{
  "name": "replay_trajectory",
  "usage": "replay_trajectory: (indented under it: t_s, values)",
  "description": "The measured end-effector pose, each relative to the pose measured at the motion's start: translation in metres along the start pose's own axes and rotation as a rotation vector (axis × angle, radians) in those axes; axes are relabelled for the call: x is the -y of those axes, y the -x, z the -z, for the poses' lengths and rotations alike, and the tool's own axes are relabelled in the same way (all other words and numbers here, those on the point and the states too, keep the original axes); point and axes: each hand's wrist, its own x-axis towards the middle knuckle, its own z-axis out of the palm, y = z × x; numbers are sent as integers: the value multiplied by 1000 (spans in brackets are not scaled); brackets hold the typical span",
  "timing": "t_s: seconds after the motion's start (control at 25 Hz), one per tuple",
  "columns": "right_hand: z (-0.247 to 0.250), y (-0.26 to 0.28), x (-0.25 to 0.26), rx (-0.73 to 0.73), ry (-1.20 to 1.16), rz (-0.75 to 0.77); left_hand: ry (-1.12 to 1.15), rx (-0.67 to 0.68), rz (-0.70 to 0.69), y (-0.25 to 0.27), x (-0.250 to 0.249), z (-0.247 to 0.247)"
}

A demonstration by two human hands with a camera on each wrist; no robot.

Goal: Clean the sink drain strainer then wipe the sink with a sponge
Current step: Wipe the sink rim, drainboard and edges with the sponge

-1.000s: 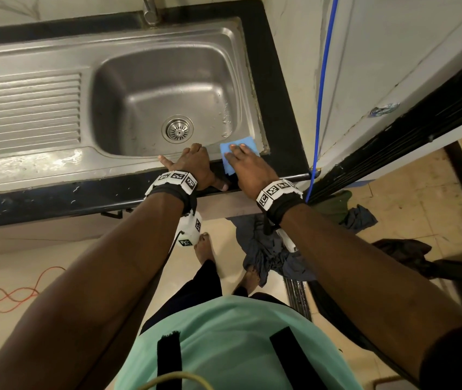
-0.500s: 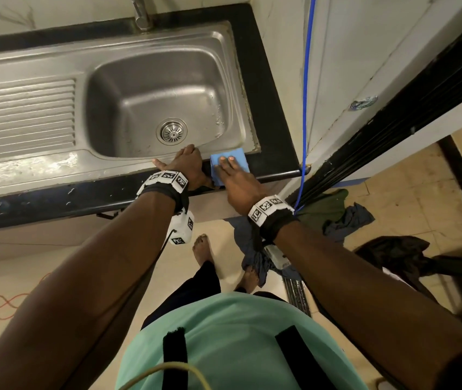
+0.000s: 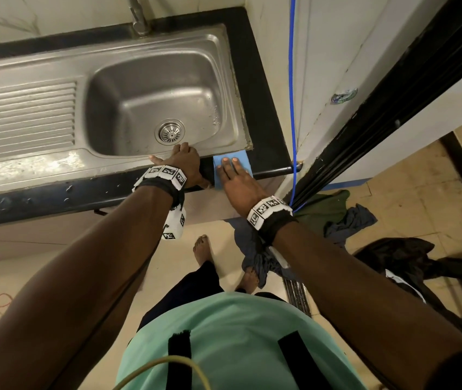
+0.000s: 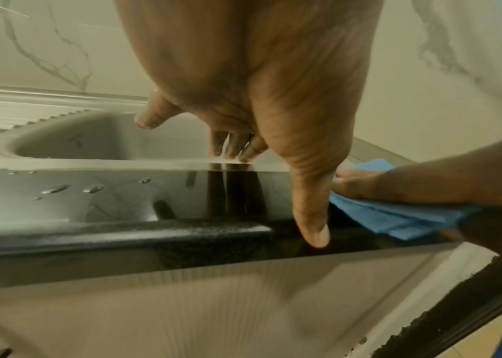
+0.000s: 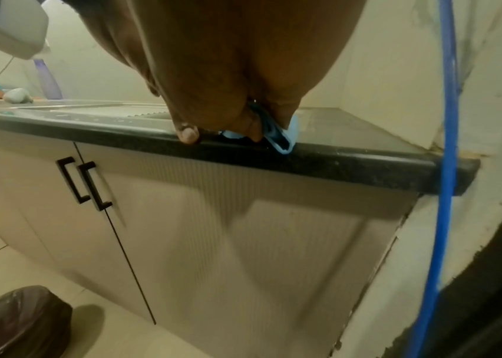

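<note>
Flat-fingered, the right hand (image 3: 237,181) presses the blue sponge (image 3: 242,161) on the black counter edge (thumb tucked under it); the left hand (image 3: 186,164) rests, relaxed, on the sink (image 3: 224,80) rim. Strainer (image 3: 170,131) sits in the drain. Probably pickup; next, lift it.

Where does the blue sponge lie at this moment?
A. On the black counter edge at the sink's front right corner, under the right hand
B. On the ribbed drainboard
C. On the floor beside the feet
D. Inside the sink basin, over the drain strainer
A: the blue sponge lies on the black counter under the right hand, while the drain strainer sits uncovered in the sink.
</note>
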Motion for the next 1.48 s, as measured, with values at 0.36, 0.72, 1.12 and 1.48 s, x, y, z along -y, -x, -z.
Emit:
replay_trajectory:
  t_s: [0.36,0.72,1.12,1.48]
  values:
    - [24,-14,-18,9,-75,-73,14,-74,-141,18,-44,-3]
    - [-4,9,-33,-42,-73,-42,-160,-79,-141,3,-54,4]
    - [41,-55,-59,39,-107,-45,-148,-67,-150,-1,-50,9]
    - [72,-119,-63,42,-7,3,-116,-49,-156,-1,-52,11]
